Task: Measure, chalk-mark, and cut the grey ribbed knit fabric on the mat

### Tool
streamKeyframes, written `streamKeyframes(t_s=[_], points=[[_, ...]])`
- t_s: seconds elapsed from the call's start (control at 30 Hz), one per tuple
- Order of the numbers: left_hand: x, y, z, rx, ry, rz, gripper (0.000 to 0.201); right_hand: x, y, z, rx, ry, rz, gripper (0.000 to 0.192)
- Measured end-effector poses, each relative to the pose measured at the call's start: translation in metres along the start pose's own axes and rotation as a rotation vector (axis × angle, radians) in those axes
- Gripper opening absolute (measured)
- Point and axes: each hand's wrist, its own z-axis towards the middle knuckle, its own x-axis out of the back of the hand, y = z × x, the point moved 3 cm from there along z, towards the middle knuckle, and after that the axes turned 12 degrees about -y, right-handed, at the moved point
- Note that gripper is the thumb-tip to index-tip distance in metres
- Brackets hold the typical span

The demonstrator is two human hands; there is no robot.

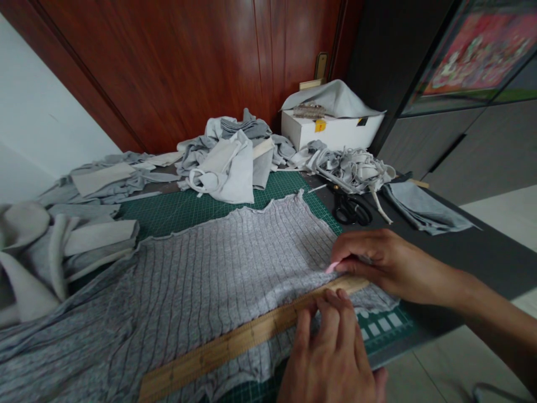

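Tabletop (428, 260), one ruler (245, 337), two hands (329, 350), perhaps one pink chalk (331, 267)

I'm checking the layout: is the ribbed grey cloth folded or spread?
Spread: the ribbed grey cloth lies broadly over the green mat, under the wooden ruler. Doubled or single: cannot tell.

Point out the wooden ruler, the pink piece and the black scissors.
Wooden ruler (235, 340), head view: upper face, about midway along its visible length.
Pink piece (332, 267), head view: its exposed end.
Black scissors (352, 208), head view: handles, between the loops.
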Motion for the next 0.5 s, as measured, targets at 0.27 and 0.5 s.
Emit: streamKeyframes(t_s=[0.27,0.5], points=[[0.000,0.000,-0.001,0.006,0.013,-0.011,0.072,0.001,0.021,-0.023,-0.045,-0.052,-0.039,0.022],[-0.001,0.000,-0.001,-0.002,0.011,-0.004,0.072,0.013,0.015,-0.025,-0.086,0.042,-0.082,0.016]])
